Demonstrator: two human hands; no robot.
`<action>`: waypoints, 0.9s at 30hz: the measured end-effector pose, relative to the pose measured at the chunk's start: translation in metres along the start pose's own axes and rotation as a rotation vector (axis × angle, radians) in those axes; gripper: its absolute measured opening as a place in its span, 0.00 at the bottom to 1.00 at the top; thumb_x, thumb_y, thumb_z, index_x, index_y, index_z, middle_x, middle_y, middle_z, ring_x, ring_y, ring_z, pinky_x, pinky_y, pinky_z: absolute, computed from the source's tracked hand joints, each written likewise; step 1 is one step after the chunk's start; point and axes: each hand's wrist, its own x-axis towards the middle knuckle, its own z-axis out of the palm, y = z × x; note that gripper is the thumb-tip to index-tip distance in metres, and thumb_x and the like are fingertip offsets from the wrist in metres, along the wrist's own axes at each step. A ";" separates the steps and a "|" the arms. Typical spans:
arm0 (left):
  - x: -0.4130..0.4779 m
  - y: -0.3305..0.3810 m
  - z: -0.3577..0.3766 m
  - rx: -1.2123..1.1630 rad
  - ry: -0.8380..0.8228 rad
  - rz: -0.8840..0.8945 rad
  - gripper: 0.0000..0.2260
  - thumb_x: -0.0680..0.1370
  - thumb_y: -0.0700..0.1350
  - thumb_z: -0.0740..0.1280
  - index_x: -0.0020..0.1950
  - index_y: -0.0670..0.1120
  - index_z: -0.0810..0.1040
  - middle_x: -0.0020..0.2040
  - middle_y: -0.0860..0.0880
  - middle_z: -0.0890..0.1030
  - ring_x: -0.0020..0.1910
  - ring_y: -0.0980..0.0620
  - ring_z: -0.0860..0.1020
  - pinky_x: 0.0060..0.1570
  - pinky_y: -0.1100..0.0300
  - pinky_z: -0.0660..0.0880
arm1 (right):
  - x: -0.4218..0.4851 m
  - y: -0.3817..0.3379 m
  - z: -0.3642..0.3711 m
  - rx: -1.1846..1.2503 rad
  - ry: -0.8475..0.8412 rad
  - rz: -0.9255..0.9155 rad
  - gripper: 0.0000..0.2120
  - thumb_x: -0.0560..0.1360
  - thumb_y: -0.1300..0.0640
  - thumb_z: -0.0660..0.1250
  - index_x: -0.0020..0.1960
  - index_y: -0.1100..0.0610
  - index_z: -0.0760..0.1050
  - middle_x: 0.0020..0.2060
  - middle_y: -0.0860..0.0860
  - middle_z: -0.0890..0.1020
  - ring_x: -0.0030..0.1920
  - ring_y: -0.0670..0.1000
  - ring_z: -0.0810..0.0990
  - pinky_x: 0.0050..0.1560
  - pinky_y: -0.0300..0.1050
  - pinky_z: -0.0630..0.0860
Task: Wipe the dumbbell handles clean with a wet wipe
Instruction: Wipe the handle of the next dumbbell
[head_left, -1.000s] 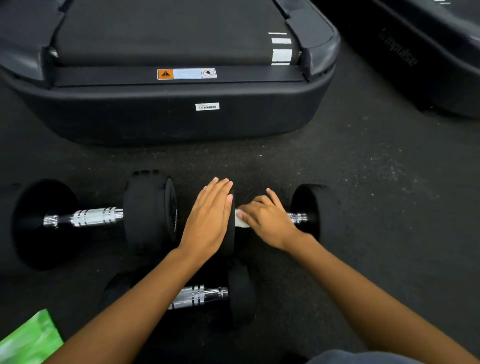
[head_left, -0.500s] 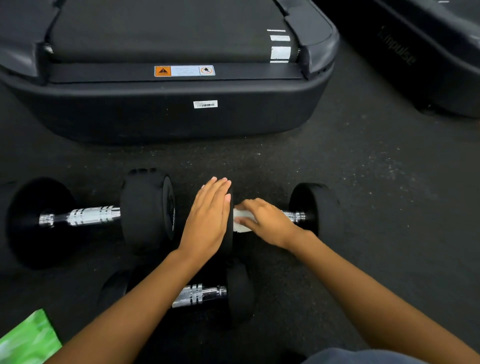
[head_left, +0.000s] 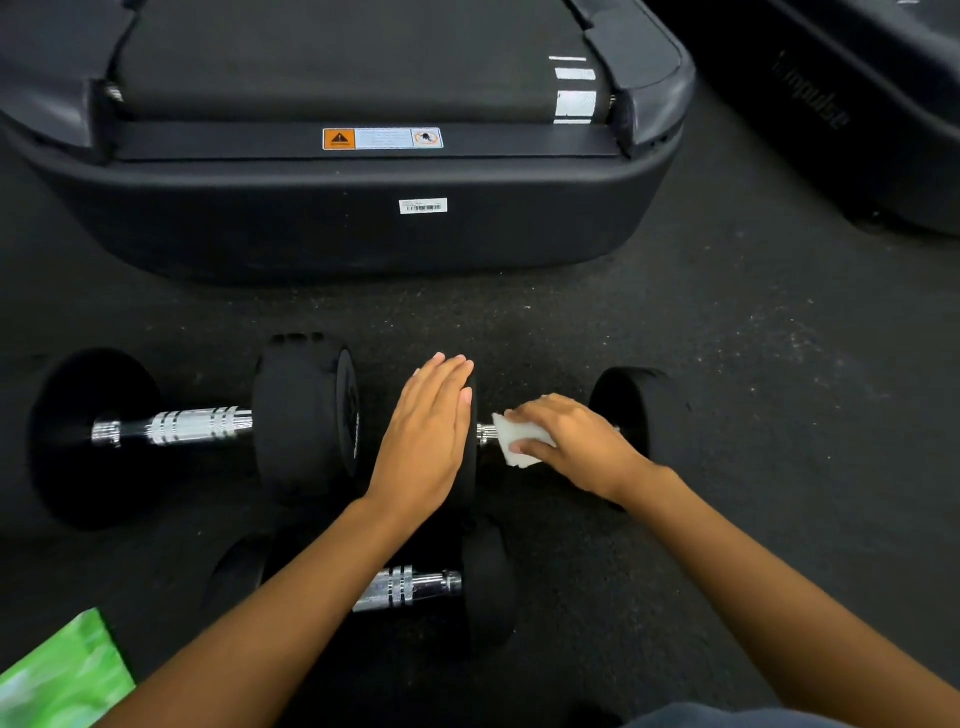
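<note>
Three black dumbbells with chrome handles lie on the dark floor. My left hand (head_left: 428, 436) rests flat, fingers straight, on the left weight head of the right dumbbell (head_left: 641, 415). My right hand (head_left: 576, 447) wraps a folded white wet wipe (head_left: 514, 447) round that dumbbell's handle, which is mostly hidden; a short chrome stub shows left of the wipe. The left dumbbell (head_left: 197, 426) lies untouched, its handle bare. The near dumbbell (head_left: 415, 590) lies below my left forearm, partly covered by it.
A black treadmill base (head_left: 363, 228) fills the space just beyond the dumbbells. A second dark machine (head_left: 857, 104) stands at the top right. A green packet (head_left: 62, 675) lies at the bottom left corner. Bare floor stretches to the right.
My right hand has slid the wipe slightly right along the handle, and more of the wipe and a chrome stub now show. My left hand has stayed in place.
</note>
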 end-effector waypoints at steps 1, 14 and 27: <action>0.000 0.000 0.001 -0.003 0.005 -0.003 0.20 0.82 0.48 0.48 0.71 0.44 0.64 0.72 0.49 0.66 0.73 0.55 0.56 0.71 0.63 0.46 | 0.002 -0.002 0.000 0.008 -0.019 0.026 0.19 0.78 0.50 0.62 0.66 0.56 0.70 0.59 0.52 0.76 0.61 0.50 0.72 0.59 0.41 0.66; 0.000 -0.002 0.002 -0.003 0.022 0.017 0.25 0.80 0.53 0.43 0.71 0.43 0.65 0.71 0.49 0.67 0.72 0.55 0.57 0.71 0.62 0.48 | -0.007 0.006 0.001 0.015 -0.018 0.050 0.18 0.79 0.52 0.59 0.67 0.57 0.70 0.61 0.53 0.77 0.63 0.51 0.72 0.69 0.41 0.59; 0.000 -0.002 0.002 0.000 0.018 0.016 0.26 0.79 0.53 0.43 0.71 0.43 0.65 0.71 0.48 0.67 0.73 0.54 0.58 0.72 0.60 0.50 | -0.004 -0.009 0.010 0.069 0.068 0.034 0.19 0.78 0.55 0.62 0.68 0.57 0.67 0.65 0.52 0.74 0.67 0.51 0.69 0.67 0.31 0.48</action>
